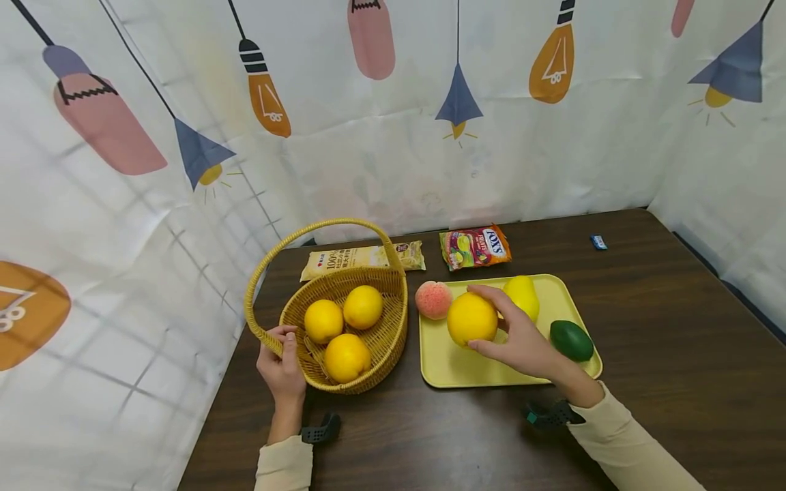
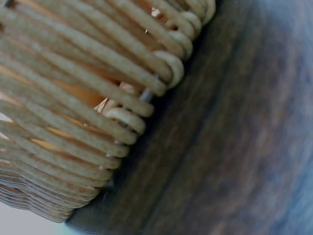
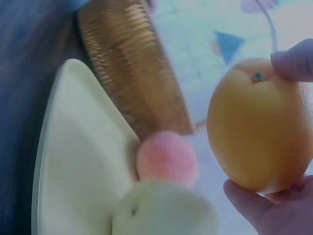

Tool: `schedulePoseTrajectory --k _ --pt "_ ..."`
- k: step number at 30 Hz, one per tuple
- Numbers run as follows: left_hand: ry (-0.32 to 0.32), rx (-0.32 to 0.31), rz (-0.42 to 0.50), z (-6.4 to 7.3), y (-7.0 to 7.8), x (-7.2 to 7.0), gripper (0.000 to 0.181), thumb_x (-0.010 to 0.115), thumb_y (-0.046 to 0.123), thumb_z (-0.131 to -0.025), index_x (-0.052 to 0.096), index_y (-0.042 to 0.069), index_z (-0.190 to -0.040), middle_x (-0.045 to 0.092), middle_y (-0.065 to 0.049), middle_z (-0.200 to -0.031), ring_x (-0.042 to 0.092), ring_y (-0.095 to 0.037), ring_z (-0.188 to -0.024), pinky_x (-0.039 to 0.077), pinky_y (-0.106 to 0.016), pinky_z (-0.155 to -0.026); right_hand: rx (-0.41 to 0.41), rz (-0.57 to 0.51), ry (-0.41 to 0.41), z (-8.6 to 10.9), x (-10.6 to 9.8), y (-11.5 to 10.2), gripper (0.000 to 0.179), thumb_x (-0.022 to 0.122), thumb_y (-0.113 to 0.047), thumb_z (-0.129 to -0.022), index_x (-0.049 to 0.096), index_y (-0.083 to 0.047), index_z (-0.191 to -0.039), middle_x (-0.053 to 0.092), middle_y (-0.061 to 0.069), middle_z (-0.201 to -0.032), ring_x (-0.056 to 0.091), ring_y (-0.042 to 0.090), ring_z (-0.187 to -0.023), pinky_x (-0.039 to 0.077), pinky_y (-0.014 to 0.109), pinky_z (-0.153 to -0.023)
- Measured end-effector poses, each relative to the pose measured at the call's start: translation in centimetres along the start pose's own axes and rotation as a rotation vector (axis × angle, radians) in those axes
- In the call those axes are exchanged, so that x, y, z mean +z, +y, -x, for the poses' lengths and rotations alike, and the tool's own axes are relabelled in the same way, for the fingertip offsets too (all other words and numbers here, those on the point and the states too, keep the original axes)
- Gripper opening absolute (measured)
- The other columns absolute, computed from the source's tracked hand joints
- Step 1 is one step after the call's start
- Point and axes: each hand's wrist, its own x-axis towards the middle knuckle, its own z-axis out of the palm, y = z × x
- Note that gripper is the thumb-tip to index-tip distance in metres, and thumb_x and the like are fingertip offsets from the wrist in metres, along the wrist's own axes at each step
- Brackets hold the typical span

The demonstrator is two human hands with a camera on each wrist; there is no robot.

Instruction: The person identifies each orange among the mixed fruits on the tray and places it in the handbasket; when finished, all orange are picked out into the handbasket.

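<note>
My right hand (image 1: 522, 334) holds an orange (image 1: 471, 319) between thumb and fingers above the yellow tray (image 1: 448, 365). In the right wrist view the orange (image 3: 259, 127) shows its small green stem end. A pink peach (image 1: 433, 300), a yellow pear-like fruit (image 1: 523, 297) and a dark green fruit (image 1: 572, 340) lie on the tray. At the left, my left hand (image 1: 282, 368) grips the wicker basket (image 1: 393, 341) where its handle meets the rim. Several oranges (image 1: 347, 357) sit inside. The left wrist view shows only the basket's woven side (image 2: 73, 98) close up.
Behind the basket lies a long pasta packet (image 1: 362, 258). A Fox's sweets bag (image 1: 475, 247) is behind the tray, and a small blue wrapper (image 1: 598, 242) lies at the back right. A patterned curtain (image 1: 393, 157) borders the dark wooden table (image 1: 430, 436).
</note>
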Motion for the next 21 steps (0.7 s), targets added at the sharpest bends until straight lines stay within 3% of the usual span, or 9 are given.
schedulePoseTrajectory --k 3,6,11,14,21 --pt "-0.004 0.0 -0.001 0.0 0.0 0.0 0.015 0.052 -0.008 -0.088 0.046 -0.013 -0.074 0.059 -0.031 -0.086 0.052 -0.013 -0.069 0.037 -0.024 -0.063 -0.031 0.032 -0.023 -1.0 1.5 -0.5 0.078 0.08 -0.015 -0.08 0.039 -0.022 -0.147 0.04 -0.001 -0.145 0.048 0.022 -0.119 0.046 0.046 -0.096" --pt "-0.01 0.001 -0.002 0.0 0.1 0.0 0.017 0.052 -0.008 -0.088 0.045 -0.016 -0.075 0.054 -0.041 -0.089 0.052 -0.013 -0.069 0.037 -0.023 -0.063 -0.063 0.022 -0.046 -2.0 2.8 -0.9 0.079 0.081 -0.013 -0.078 0.04 -0.021 -0.146 0.038 0.001 -0.148 0.049 0.023 -0.121 0.046 0.048 -0.095" --pt "-0.018 0.005 -0.012 0.0 0.1 -0.1 0.018 0.052 -0.007 -0.089 0.046 -0.017 -0.076 0.054 -0.04 -0.089 0.049 -0.022 -0.065 0.036 -0.022 -0.062 -0.121 -0.025 -0.067 -3.7 4.8 -1.3 0.079 0.081 -0.008 -0.077 0.041 -0.017 -0.145 0.037 0.005 -0.149 0.047 0.024 -0.125 0.048 0.045 -0.094" --pt "-0.019 0.009 -0.014 0.0 0.1 -0.2 0.016 0.052 -0.008 -0.088 0.046 -0.017 -0.076 0.054 -0.041 -0.088 0.048 -0.026 -0.064 0.035 -0.022 -0.061 -0.129 -0.02 -0.057 -4.6 5.8 -1.4 0.076 0.081 -0.01 -0.077 0.043 -0.019 -0.143 0.04 0.004 -0.143 0.051 0.021 -0.117 0.049 0.04 -0.092" --pt "-0.018 0.008 -0.019 0.0 0.1 -0.2 0.017 0.052 -0.007 -0.089 0.046 -0.015 -0.075 0.055 -0.038 -0.088 0.051 -0.015 -0.068 0.036 -0.023 -0.062 -0.126 -0.03 -0.07 -6.2 8.0 -2.0 0.074 0.08 -0.017 -0.079 0.044 -0.022 -0.143 0.042 0.0 -0.141 0.051 0.019 -0.115 0.048 0.041 -0.093"
